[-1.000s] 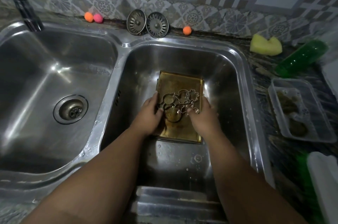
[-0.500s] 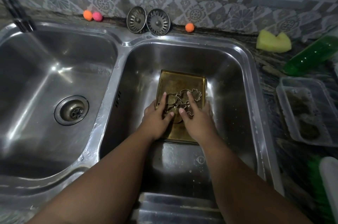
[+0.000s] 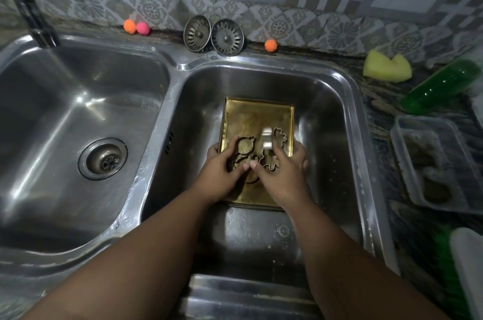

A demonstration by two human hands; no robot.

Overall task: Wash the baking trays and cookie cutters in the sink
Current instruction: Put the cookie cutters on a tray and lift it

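Observation:
A gold baking tray (image 3: 257, 115) lies flat on the bottom of the right sink basin (image 3: 326, 100). Several metal cookie cutters (image 3: 245, 145) lie bunched on the tray's near half. My left hand (image 3: 222, 170) curls round the left side of the bunch, its fingers over a round cutter. My right hand (image 3: 283, 173) closes on the right side, fingers over a flower-shaped cutter (image 3: 281, 136). The two thumbs meet in the middle. The tray's near edge is hidden under my hands.
The left basin (image 3: 65, 123) has an open drain (image 3: 103, 158), with the tap hose (image 3: 23, 0) above it. Two strainer plugs (image 3: 214, 35) and small coloured balls (image 3: 136, 26) line the back ledge. On the right counter: yellow sponge (image 3: 386, 66), green bottle (image 3: 441, 84), clear plastic container (image 3: 433, 162).
Both hands have slid inward from the tray's sides onto the cookie cutters and gathered them together. The tray has stayed in place.

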